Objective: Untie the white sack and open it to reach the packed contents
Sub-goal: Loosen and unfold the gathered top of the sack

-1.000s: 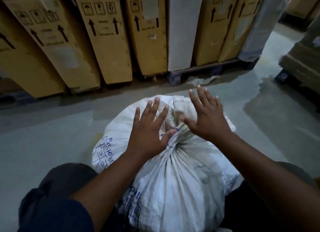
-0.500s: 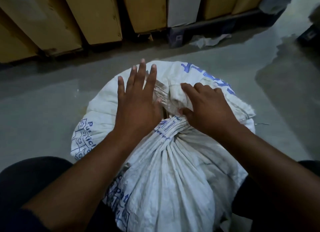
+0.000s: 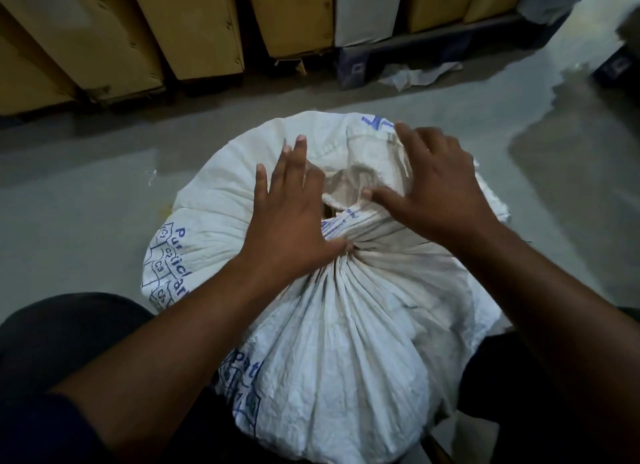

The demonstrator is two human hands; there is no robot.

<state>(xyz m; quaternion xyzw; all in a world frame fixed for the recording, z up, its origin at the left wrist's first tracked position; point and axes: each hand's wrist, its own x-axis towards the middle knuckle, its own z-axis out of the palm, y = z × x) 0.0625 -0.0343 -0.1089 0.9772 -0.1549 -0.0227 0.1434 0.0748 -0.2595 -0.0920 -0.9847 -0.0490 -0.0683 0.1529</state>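
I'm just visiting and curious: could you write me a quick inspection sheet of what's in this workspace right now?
Surface: grey concrete floor, with a darker patch at far right.
Job's things: white sack with blue print, its neck bunched tight; loose flap beyond it.
Clutter: crumpled scrap by the pallet; small thread on the floor.
Grippers: left hand flat, thumb at the neck; right hand spread over the flap; neither grasps.
Cables: nothing seen.
Surroundings: tall cardboard cartons on a dark pallet.

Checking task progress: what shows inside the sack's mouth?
The white sack is gathered at the neck; between left hand and right hand, only folded fabric and a small dark gap. Contents hidden.
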